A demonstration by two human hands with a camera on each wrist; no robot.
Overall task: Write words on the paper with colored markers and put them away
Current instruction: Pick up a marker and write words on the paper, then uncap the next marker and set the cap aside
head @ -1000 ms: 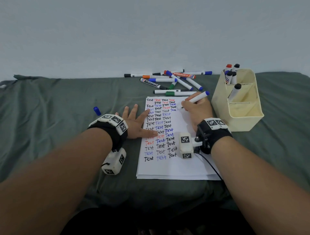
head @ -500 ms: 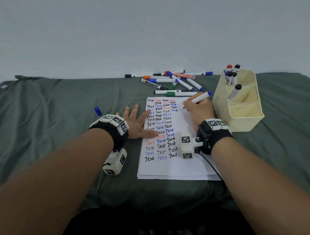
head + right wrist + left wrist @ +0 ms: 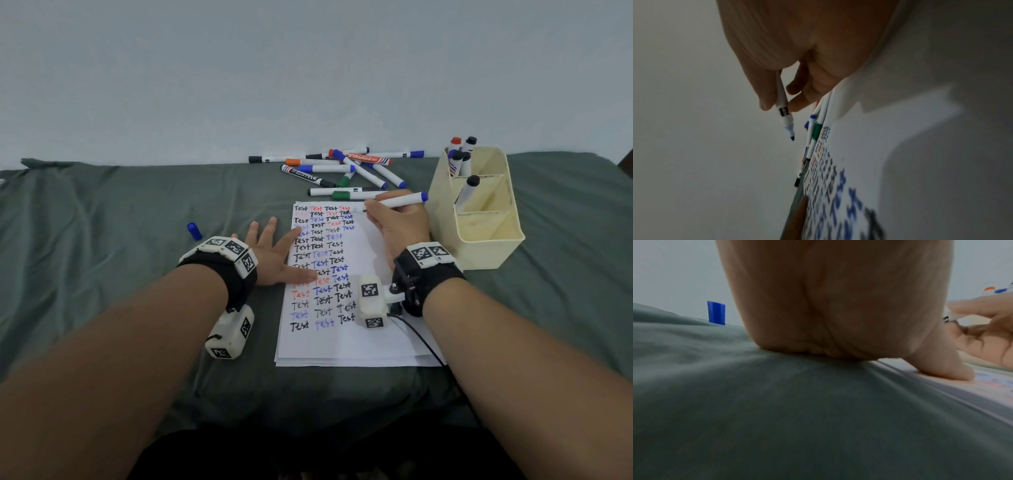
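Note:
A white sheet of paper (image 3: 359, 339) covered with rows of "Test" in black, red and blue lies on the green cloth. My right hand (image 3: 394, 226) pinches an uncapped blue marker (image 3: 397, 201) near the sheet's top right; in the right wrist view the marker (image 3: 784, 112) has its blue tip lifted off the paper (image 3: 900, 146). My left hand (image 3: 274, 255) lies flat with spread fingers, thumb and index finger pressing the sheet's left edge; in the left wrist view the thumb (image 3: 941, 368) rests on the paper (image 3: 982, 386). The marker's blue cap (image 3: 194, 231) lies on the cloth left of my left hand.
Several markers (image 3: 342, 169) lie in a loose pile beyond the paper by the wall. A cream organizer (image 3: 479, 236) with compartments stands right of the paper, holding several capped markers (image 3: 460, 157) upright. Green cloth (image 3: 102, 240) covers the whole surface.
My right hand has shifted slightly up and right with the marker, its tip now just off the top right of the written rows. The left hand has stayed in place.

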